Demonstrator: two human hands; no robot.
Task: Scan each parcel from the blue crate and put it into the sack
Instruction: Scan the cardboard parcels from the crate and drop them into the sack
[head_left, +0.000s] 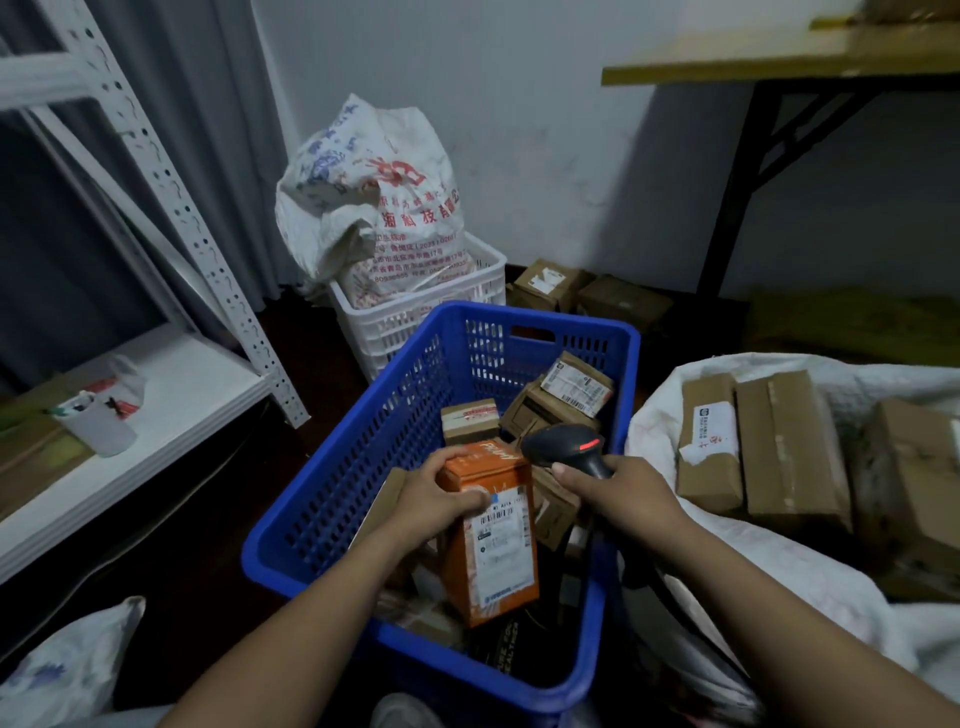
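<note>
While the left hand (441, 493) grips the orange parcel (493, 540) over the blue crate (332, 499), the right hand (618, 493) holds the scanner (566, 447) just beside it

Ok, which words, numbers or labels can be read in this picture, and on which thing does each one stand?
"2023", likely: red print on the printed sack in the white crate; the Chinese characters around it are too blurred.
Orange parcel: script word and label, unreadable.
Brown parcel labels in the blue crate and open sack: too small.
Scanner: no text shows.
</note>
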